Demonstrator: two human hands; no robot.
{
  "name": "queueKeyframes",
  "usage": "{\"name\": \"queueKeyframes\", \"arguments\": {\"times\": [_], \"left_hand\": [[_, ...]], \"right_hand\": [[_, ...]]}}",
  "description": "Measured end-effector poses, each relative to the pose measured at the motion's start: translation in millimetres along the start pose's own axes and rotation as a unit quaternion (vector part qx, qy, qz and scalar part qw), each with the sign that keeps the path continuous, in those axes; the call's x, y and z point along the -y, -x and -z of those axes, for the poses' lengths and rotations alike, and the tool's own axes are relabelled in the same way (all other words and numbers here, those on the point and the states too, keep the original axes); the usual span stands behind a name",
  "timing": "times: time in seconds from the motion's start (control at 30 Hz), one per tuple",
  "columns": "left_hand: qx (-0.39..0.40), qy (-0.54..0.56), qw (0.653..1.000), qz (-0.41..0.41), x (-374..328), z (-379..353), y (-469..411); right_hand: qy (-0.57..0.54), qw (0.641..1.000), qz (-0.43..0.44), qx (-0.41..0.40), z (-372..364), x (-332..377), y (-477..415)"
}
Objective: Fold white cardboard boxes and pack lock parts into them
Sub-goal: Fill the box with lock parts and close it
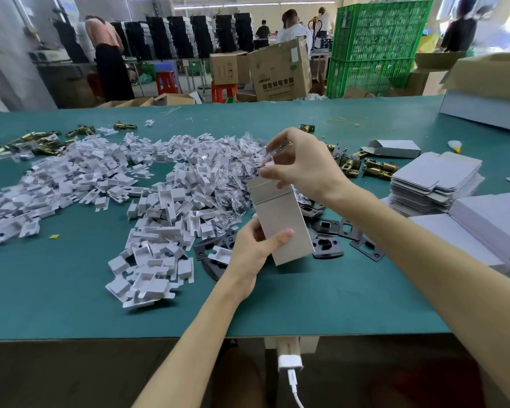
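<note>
My left hand (255, 248) grips the lower end of a white cardboard box (280, 222), held upright and a little tilted above the green table (71, 290). At the box's open top, my right hand (301, 163) pinches a small clear plastic bag of parts (270, 160). A heap of white cardboard inserts (147, 201) spreads to the left. Clear bagged parts (236, 178) lie behind the box. Black metal plates (336, 231) lie under and right of it. Brass latch bolts (371, 167) sit at the right.
A stack of flat white box blanks (436, 181) and folded white boxes (489, 222) stand at the right. More brass latches (42, 141) lie far left. Beyond the table are brown cartons (280, 72), green crates (377, 45) and people working.
</note>
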State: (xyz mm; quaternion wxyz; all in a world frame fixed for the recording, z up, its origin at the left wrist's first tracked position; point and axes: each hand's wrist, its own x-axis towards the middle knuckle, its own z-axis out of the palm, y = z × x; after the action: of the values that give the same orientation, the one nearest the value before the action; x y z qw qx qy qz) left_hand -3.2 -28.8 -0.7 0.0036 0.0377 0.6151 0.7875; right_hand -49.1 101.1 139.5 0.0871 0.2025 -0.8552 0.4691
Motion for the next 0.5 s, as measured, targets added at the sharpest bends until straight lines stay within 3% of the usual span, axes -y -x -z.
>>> {"name": "queueKeyframes", "arguments": {"times": [0.3, 0.5], "left_hand": [[0.003, 0.005, 1.000, 0.001, -0.2, -0.8, 0.3], [0.004, 0.002, 1.000, 0.000, -0.9, -0.8, 0.6]], "right_hand": [[0.054, 0.997, 0.060, 0.003, -1.3, -2.5, 3.7], [0.078, 0.996, 0.050, 0.016, -3.4, -9.4, 3.5]]}}
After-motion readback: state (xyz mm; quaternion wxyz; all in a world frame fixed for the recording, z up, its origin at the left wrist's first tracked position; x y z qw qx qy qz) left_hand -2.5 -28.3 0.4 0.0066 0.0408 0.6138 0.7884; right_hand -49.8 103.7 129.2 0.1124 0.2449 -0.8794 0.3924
